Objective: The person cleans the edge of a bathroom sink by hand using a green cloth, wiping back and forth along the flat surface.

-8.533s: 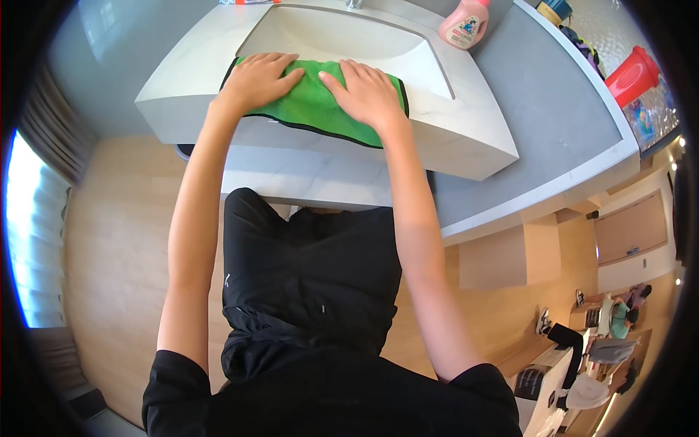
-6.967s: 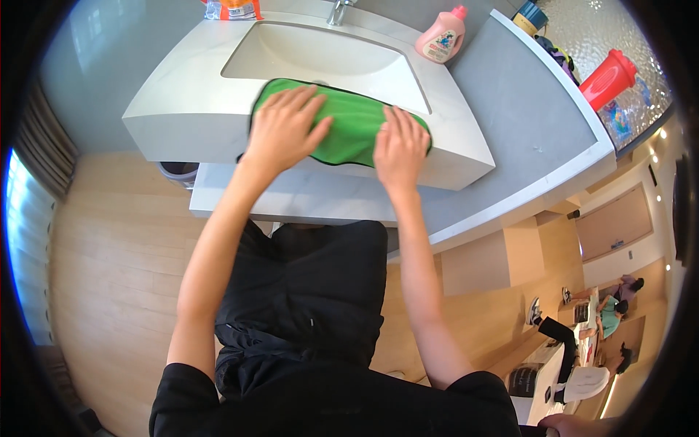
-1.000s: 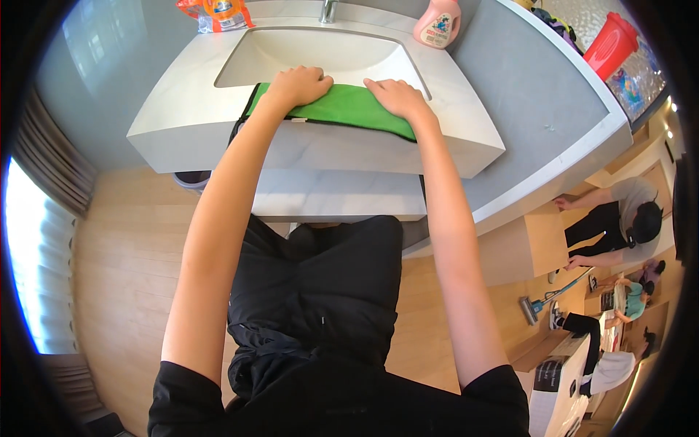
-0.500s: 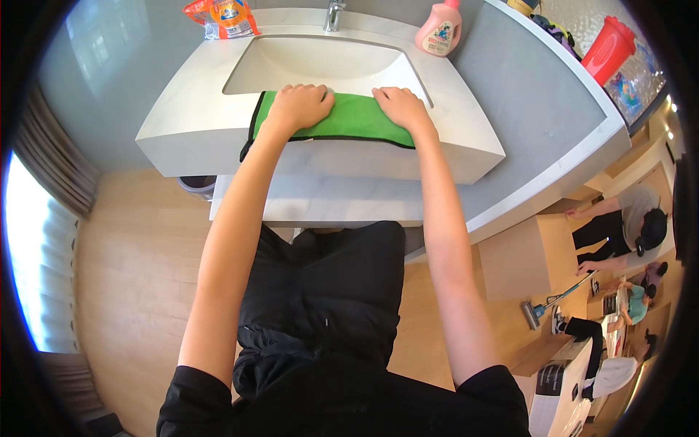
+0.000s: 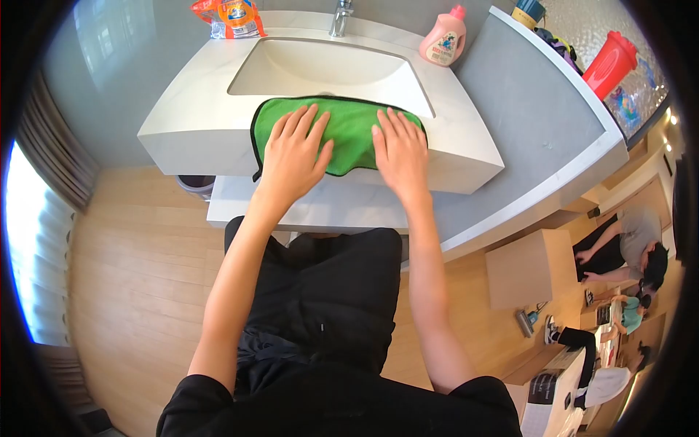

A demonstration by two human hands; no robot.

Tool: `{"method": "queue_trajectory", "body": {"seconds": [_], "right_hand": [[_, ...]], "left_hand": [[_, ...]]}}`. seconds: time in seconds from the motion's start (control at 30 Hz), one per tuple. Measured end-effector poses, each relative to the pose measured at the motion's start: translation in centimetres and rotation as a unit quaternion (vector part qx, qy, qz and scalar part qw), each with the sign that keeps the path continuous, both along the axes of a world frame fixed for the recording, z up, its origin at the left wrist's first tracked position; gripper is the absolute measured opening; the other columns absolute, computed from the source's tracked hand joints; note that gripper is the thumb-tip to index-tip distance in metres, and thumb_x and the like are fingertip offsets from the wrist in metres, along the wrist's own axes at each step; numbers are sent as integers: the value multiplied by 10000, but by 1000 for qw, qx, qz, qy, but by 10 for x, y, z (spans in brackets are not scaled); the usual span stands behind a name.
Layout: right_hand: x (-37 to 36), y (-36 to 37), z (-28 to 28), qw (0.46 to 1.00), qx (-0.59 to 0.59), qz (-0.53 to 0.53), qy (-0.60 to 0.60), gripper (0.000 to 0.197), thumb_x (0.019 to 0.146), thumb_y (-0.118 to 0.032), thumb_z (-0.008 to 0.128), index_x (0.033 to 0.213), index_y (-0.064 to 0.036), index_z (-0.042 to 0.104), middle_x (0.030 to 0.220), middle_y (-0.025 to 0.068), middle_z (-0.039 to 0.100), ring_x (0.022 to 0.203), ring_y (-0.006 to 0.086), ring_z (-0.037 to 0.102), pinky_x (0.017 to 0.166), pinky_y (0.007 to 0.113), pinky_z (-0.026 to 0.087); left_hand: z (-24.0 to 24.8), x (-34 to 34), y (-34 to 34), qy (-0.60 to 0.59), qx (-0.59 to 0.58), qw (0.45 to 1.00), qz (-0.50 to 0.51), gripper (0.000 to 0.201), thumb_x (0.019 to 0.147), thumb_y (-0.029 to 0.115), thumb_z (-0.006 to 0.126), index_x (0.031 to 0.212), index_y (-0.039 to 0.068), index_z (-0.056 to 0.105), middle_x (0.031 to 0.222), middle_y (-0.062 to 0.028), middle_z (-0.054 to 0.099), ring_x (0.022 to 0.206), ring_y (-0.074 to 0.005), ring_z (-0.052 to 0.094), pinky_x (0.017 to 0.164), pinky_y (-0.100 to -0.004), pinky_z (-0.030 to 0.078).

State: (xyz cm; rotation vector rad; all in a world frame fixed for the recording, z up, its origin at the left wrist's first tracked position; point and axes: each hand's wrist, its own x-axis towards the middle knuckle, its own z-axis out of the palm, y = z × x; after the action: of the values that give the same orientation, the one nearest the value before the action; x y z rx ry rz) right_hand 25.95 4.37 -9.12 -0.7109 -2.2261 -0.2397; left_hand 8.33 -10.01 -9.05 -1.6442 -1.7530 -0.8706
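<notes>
A green cloth with a dark hem [image 5: 348, 124] lies spread over the front rim of a white washbasin [image 5: 218, 120]. My left hand [image 5: 295, 151] rests flat on the cloth's left half, fingers spread. On the right half, my right hand [image 5: 399, 149] presses flat too, fingers together and pointing away from me. Neither hand grips the cloth. The hollow bowl [image 5: 320, 67] of the basin lies just beyond the cloth, below the tap [image 5: 339, 16].
A pink bottle [image 5: 443, 44] and an orange packet [image 5: 231, 16] stand at the back of the basin. A grey counter [image 5: 524, 124] runs right, with a red bottle [image 5: 610, 64] at its far end. People sit on the wooden floor at lower right [image 5: 626, 247].
Both hands slid back toward me across the cloth, from its far edge onto its middle. The cloth now lies wider and flatter over the basin's front rim.
</notes>
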Motion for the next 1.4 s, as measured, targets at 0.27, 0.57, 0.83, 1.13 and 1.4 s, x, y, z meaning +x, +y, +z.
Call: {"method": "queue_trajectory", "body": {"seconds": [0.27, 0.57, 0.83, 1.13, 1.4], "right_hand": [[-2, -41, -1, 1000, 12, -10, -5, 518, 1002, -381, 583, 1342, 9, 602, 1381, 223, 594, 1307, 393, 525, 1154, 516, 338], [-66, -34, 8, 999, 0, 48, -18, 624, 1000, -510, 540, 1315, 23, 618, 1360, 224, 617, 1308, 392, 537, 1128, 493, 380], [-159, -72, 3, 995, -20, 70, -63, 734, 1038, -590, 380, 1384, 30, 564, 1436, 249, 552, 1369, 420, 485, 1166, 509, 344], [-245, -125, -1, 992, -48, 113, -26, 760, 1008, -611, 438, 1408, 27, 539, 1442, 281, 527, 1393, 437, 423, 1185, 519, 281], [-224, -107, -1, 982, -14, 183, -43, 694, 1013, -562, 477, 1392, 14, 556, 1456, 220, 535, 1379, 438, 446, 1176, 516, 309]], "left_hand": [[0, -2, -38, -28, 2, 999, -43, 454, 924, 172, 631, 1362, 66, 580, 1410, -152, 551, 1317, -348, 503, 1132, -488, 378], [3, -60, -33, -32, -4, 998, 57, 368, 1005, 238, 550, 1314, 50, 617, 1364, -134, 613, 1283, -322, 545, 1098, -445, 390], [2, -141, -77, -48, 10, 989, 140, 339, 1006, 238, 546, 1256, 40, 661, 1313, -137, 663, 1261, -315, 587, 1099, -446, 403], [9, -231, -129, -79, -89, 978, 170, 371, 1033, 191, 489, 1346, 25, 601, 1390, -168, 608, 1323, -342, 537, 1125, -425, 390], [17, -251, -117, -86, -167, 977, 101, 459, 1043, 253, 443, 1431, 24, 531, 1513, -155, 504, 1419, -318, 441, 1187, -424, 319]]}}
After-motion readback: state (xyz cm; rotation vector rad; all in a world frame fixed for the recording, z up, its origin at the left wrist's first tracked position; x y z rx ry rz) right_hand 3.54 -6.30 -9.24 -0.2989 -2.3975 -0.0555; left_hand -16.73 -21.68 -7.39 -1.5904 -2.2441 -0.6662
